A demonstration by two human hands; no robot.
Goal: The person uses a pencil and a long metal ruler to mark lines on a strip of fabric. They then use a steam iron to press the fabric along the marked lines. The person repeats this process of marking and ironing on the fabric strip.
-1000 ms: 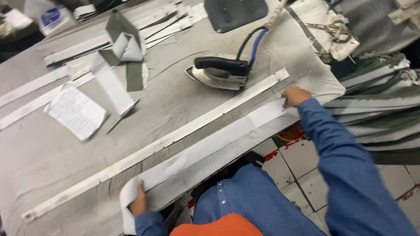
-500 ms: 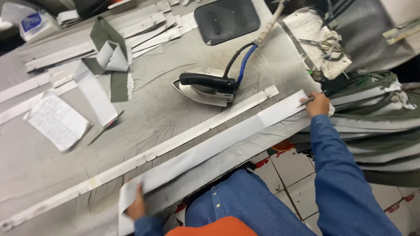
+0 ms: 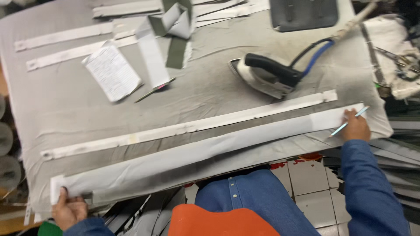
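Observation:
A long grey fabric strip lies along the near edge of the padded ironing table. My left hand pinches its left end at the table's near corner. My right hand presses on the strip's right end and holds a thin pen between the fingers. A second long white strip lies parallel just beyond it. A black-handled iron with a blue cord rests on the table behind the strips.
A printed paper sheet, a pencil and folded green-and-white fabric pieces lie at the back left. More white strips lie beyond. A dark pad sits at the back. Stacked fabric strips hang to the right over the tiled floor.
My right hand has slid further right along the strip to its end. The strip now lies stretched and flatter between both hands. The view has shifted.

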